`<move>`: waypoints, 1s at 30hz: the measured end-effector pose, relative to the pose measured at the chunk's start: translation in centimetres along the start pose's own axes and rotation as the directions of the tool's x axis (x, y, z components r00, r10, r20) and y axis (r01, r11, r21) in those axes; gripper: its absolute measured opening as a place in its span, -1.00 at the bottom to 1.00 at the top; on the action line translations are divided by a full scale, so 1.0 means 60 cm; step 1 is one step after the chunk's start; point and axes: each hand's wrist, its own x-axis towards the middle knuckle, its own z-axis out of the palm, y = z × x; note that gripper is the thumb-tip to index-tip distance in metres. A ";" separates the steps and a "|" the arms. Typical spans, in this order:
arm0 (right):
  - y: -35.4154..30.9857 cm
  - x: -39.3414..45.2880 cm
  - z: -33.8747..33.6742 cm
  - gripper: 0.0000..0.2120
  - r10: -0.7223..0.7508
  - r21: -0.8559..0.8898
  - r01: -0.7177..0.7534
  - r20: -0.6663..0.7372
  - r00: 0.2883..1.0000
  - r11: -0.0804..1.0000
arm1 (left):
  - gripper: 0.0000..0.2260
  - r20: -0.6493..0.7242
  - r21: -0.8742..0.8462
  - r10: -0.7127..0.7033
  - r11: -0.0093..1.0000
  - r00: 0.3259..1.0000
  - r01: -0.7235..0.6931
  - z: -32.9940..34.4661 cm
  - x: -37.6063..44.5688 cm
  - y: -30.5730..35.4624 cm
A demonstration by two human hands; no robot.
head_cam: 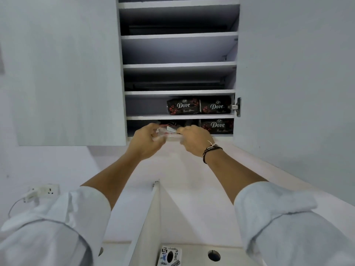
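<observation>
Clear plastic, glossy and crinkled, wrapped the pack (170,134), which was held at the mouth of the lowest shelf (223,137), just left of a Dove packet (217,126). The left hand (148,140) and the right hand (196,140) each had their fingers curled round one end of it. It looked light, soft and probably slippery, so gripping both ends seemed safest. Squeezing the middle could have crushed what was inside.

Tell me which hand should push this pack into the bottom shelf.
Probably the left hand. Both hands grip the pack, but the right hand sits close to the Dove pack on the bottom shelf, while the space ahead of the left looks free.
</observation>
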 end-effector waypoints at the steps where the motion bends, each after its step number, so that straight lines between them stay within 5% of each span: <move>1: -0.004 -0.012 -0.010 -0.67 -0.002 -0.016 0.001 -0.040 0.999 1.000 | -0.56 -0.044 -0.081 -0.012 0.997 0.999 0.009 -0.008 -0.013 0.008; 4: -0.033 -0.079 -0.053 -0.68 0.019 -0.022 -0.023 -0.132 0.991 1.000 | -0.41 -0.032 -0.397 -0.165 0.907 0.986 0.139 -0.030 -0.071 0.038; 6: -0.056 -0.136 -0.073 -0.69 0.060 0.029 -0.055 -0.187 0.981 0.998 | -0.32 0.232 -0.610 -0.327 0.684 0.916 0.399 -0.037 -0.111 0.060; 8: -0.082 -0.207 -0.081 -0.70 0.114 0.061 -0.106 -0.155 0.981 0.993 | -0.33 0.503 -0.733 -0.283 0.362 0.817 0.576 -0.038 -0.167 0.076; 10: -0.098 -0.280 -0.072 -0.63 0.153 0.101 -0.141 -0.118 0.981 0.985 | -0.46 0.598 -0.780 -0.143 0.122 0.788 0.614 -0.028 -0.230 0.082; 13: -0.109 -0.389 -0.030 -0.54 0.206 0.137 -0.200 -0.038 0.978 0.970 | -0.51 0.652 -0.749 -0.209 -0.030 0.729 0.662 0.014 -0.312 0.081; 18: -0.128 -0.537 0.071 -0.55 0.228 0.276 -0.260 0.144 0.963 0.925 | -0.42 0.691 -0.607 -0.469 0.037 0.551 0.794 0.142 -0.443 0.037; 21: -0.127 -0.616 0.145 -0.55 0.189 0.549 -0.338 0.311 0.931 0.764 | -0.40 0.698 -0.543 -0.532 0.043 0.479 0.838 0.203 -0.512 -0.005; 23: -0.123 -0.658 0.195 -0.58 0.227 0.709 -0.506 0.456 0.860 0.492 | -0.43 0.707 -0.509 -0.548 0.045 0.447 0.860 0.248 -0.545 -0.046; 26: -0.109 -0.691 0.289 -0.78 0.379 0.678 -0.725 0.644 0.664 0.119 | -0.26 0.729 -0.466 -0.549 0.040 0.409 0.884 0.319 -0.581 -0.108; 29: -0.090 -0.713 0.395 -0.83 0.360 0.554 -0.832 0.776 0.518 0.003 | -0.20 0.744 -0.379 -0.563 0.089 0.361 0.921 0.382 -0.607 -0.147; 30: -0.081 -0.718 0.431 -0.79 0.350 0.515 -0.857 0.797 0.492 0.029 | -0.21 0.733 -0.306 -0.582 0.180 0.352 0.935 0.405 -0.615 -0.160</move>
